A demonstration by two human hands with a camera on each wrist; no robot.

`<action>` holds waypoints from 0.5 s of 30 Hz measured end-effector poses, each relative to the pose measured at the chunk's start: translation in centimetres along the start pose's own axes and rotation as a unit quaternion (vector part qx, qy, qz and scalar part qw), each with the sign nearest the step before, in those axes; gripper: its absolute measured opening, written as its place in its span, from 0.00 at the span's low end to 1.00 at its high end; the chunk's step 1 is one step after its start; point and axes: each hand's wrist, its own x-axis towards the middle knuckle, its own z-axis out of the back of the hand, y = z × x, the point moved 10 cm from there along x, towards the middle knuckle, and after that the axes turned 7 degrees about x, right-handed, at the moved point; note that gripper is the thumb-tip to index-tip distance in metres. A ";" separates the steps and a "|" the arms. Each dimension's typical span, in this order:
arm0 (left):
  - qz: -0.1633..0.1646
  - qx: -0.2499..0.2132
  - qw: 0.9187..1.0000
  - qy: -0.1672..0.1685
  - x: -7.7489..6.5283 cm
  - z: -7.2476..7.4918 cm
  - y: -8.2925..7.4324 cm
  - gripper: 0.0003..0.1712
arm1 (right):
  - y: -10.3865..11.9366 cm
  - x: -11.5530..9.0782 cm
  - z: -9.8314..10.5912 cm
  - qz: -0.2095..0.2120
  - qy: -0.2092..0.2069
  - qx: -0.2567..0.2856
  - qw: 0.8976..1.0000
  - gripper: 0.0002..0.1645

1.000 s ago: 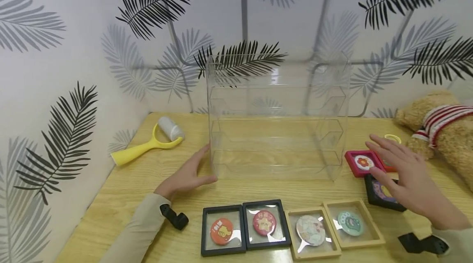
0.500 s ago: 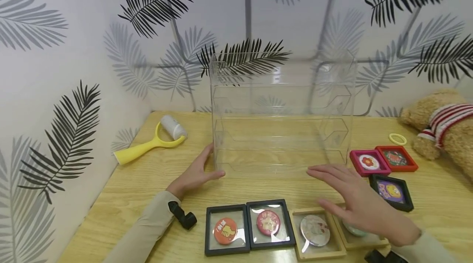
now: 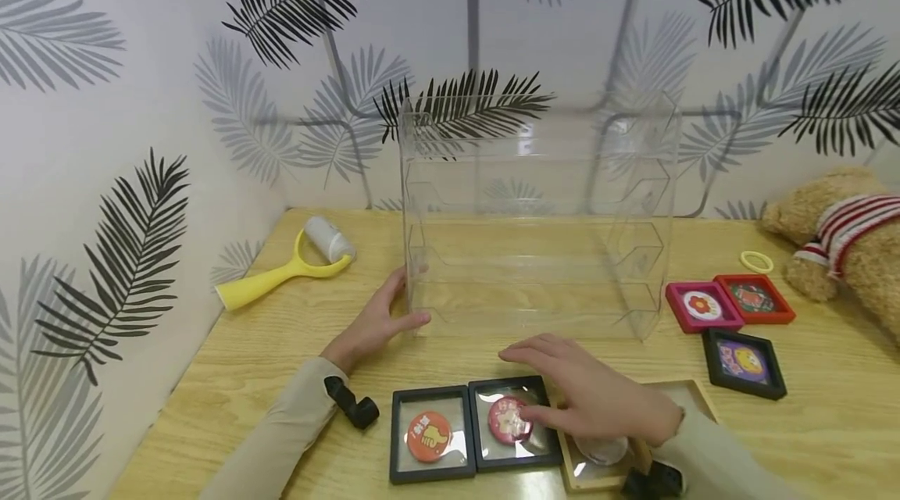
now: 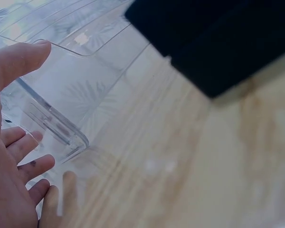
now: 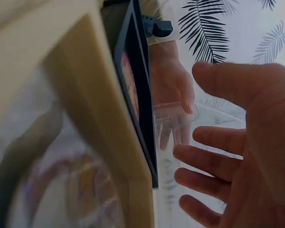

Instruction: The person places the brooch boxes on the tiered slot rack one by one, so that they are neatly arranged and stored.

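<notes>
A clear acrylic tiered display rack [image 3: 537, 220] stands on the wooden table against the wall. My left hand [image 3: 376, 324] is at its lower left corner, thumb in front and fingers beside the side panel; in the left wrist view the fingers [image 4: 40, 166] are spread and loose near the panel's edge. My right hand [image 3: 591, 391] hovers, fingers extended, over the row of framed badges and holds nothing. In that row are a black frame with an orange badge [image 3: 429, 436], a black frame with a pink badge [image 3: 508, 420] and two wooden frames [image 3: 682, 391], partly hidden by the right hand and sleeve.
Right of the rack lie a pink frame [image 3: 703, 306], a red frame [image 3: 755, 298] and a black frame with a purple badge [image 3: 744, 362]. A yellow ring [image 3: 756, 262] and a teddy bear [image 3: 844, 242] lie beyond. A yellow-handled roller [image 3: 288, 269] lies at left.
My right hand has moved left from the loose frames at the right to above the row of framed badges. The left hand stays at the rack's corner. The rack and frames look unmoved.
</notes>
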 end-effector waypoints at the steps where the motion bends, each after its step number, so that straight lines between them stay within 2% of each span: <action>1: 0.001 0.000 1.000 -0.001 0.0 0.1 0.0 0.43 | 0.0 0.4 -0.5 -0.001 0.010 0.015 1.000 0.35; 7: 0.004 -0.003 1.000 -0.003 -0.1 0.3 0.1 0.43 | 0.2 2.2 -3.4 -0.046 0.095 0.086 0.991 0.44; 9: 0.005 -0.005 1.000 -0.001 0.0 0.2 0.1 0.43 | 0.5 2.6 -4.1 -0.058 0.118 0.095 0.987 0.48; 15: 0.008 -0.009 1.000 0.003 0.0 -0.1 0.1 0.42 | 1.5 3.4 -5.7 -0.056 0.163 0.089 0.981 0.60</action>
